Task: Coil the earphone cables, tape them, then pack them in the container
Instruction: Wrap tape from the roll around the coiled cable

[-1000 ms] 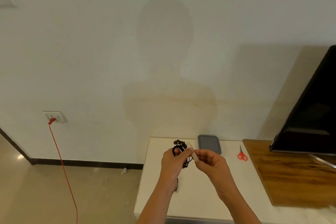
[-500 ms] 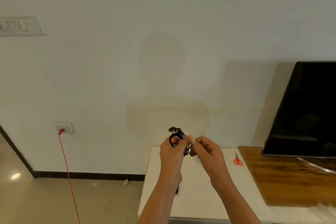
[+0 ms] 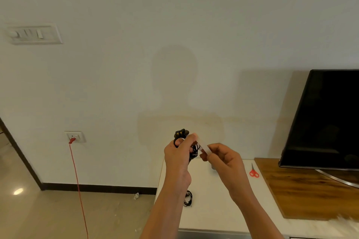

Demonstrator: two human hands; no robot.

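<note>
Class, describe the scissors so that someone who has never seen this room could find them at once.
Start at the black television on the right, standing on a wooden board. Just left of that board's edge, on the white table, lie the scissors. Their red handles set them apart as the only red thing on the table.

A white table (image 3: 217,207) carries red-handled scissors (image 3: 254,172) near its far right edge and a small coiled black earphone cable (image 3: 188,198) near its left edge.
</note>
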